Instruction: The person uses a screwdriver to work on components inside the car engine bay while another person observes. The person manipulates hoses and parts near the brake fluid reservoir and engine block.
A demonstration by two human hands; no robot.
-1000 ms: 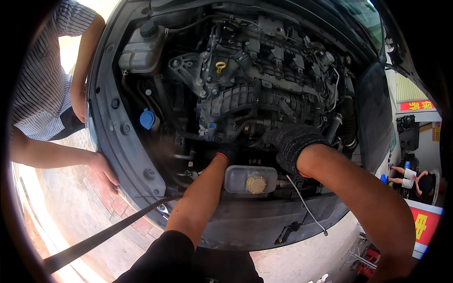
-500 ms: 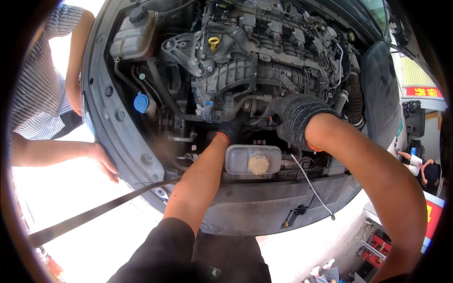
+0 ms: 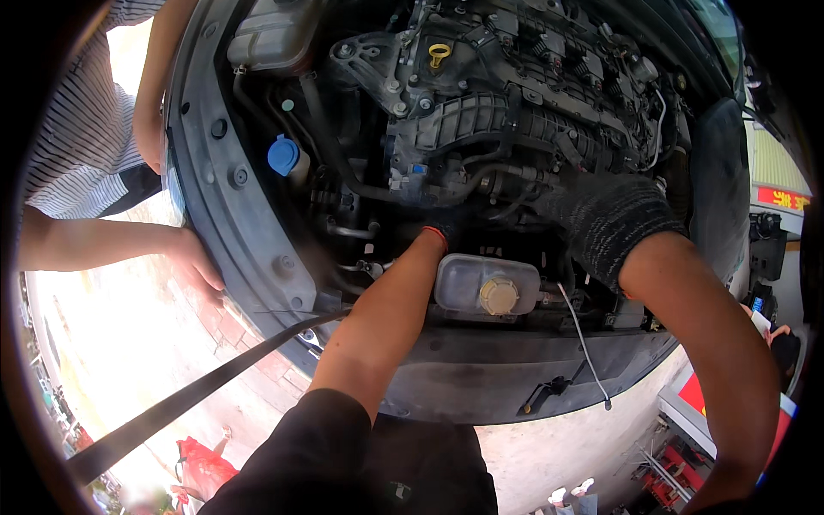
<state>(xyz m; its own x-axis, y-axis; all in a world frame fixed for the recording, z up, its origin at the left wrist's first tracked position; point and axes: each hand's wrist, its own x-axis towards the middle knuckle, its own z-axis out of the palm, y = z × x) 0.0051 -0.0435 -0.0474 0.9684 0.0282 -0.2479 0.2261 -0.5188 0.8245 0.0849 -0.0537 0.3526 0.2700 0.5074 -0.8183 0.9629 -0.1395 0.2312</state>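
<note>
My left hand [image 3: 448, 221], in a dark glove with an orange cuff, reaches down under the front of the engine [image 3: 481, 129]. Its fingers are hidden in shadow there. To the right, my right hand [image 3: 614, 215] wears a dark grey knit glove and reaches in beside the black ribbed intake manifold [image 3: 481, 124]. Engine parts hide its fingers too, so what either hand touches cannot be seen. Between my forearms sits a translucent plastic reservoir [image 3: 463, 279] with a yellowish cap [image 3: 499, 296].
A blue-capped filler neck [image 3: 285, 156] and a coolant tank [image 3: 273, 39] stand at the left. A thin metal rod [image 3: 585, 348] lies over the front panel. A dark strap [image 3: 206, 386] crosses the lower left. Another person's hand [image 3: 196, 262] rests by the fender.
My right hand has shifted right and deeper beside the engine. My left hand stays low under the engine's front. The whole view has turned slightly, and a red-clad figure shows at lower left.
</note>
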